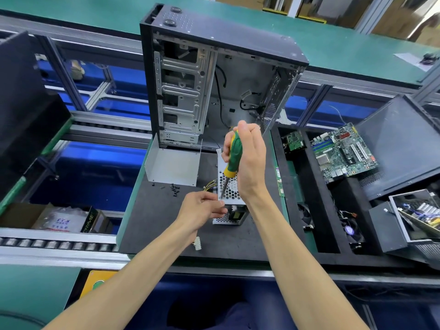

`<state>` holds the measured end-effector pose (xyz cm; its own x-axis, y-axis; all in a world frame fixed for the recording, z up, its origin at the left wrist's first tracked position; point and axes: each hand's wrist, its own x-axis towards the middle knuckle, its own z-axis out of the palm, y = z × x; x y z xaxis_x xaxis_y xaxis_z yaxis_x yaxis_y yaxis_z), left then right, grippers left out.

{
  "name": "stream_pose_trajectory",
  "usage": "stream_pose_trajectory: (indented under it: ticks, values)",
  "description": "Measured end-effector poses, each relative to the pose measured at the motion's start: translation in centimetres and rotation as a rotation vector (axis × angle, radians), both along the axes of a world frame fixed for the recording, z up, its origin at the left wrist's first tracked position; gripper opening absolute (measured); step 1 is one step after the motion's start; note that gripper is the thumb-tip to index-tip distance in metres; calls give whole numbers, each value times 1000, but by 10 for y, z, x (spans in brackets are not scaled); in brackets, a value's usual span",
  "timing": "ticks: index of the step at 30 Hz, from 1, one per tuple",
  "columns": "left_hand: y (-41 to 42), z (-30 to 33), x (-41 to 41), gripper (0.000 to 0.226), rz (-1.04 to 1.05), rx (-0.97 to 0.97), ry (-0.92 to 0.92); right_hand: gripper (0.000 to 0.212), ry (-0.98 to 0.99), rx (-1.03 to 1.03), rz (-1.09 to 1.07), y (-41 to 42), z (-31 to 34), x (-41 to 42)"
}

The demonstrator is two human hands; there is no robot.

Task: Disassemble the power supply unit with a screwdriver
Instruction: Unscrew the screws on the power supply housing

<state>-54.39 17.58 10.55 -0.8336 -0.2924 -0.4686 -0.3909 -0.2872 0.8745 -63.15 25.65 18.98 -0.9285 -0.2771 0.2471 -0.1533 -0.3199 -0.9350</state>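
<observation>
The small silver perforated-metal power supply unit lies on the dark foam-covered tabletop, directly in front of the open black computer case. Judged rigid and fairly dense, with thin sheet edges likely sharp — best steadied by its flat sides, clear of the honeycomb vents and the yellow-and-black wire bundle leaving its left side.

The right hand is clenched around the green-and-yellow-handled screwdriver, held near upright with its tip at a corner of the unit's top. The left hand pinches the unit's near-left edge, steadying it.

Loose black screws lie scattered to the left, near a bent grey metal cover — easily knocked away. A green motherboard rests in the tray to the right, well apart.
</observation>
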Motion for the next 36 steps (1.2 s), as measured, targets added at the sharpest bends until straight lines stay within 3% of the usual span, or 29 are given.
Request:
stream_pose_trajectory:
  ticks: [3,5,14,19,24,31,36]
  values:
    - [0,2,0,20,5,31,-17,39,20,86,-13,1,1,1]
    - [1,3,0,23,8,43,-24,41,2,15,30,2,3,1]
    - [3,10,0,19,48,157,-47,25,31,19,-2,5,6,5]
    - [-1,13,-4,20,-7,119,-91,39,22,13,9,9,8,5]
    - [-1,11,-7,23,-27,80,-96,20,-9,14,28,7,12,7]
    - [0,7,-7,17,-6,54,-86,40,23,44,20,7,8,8]
    - [3,6,-4,14,29,59,-63,26,-29,-25,69,6,8,8]
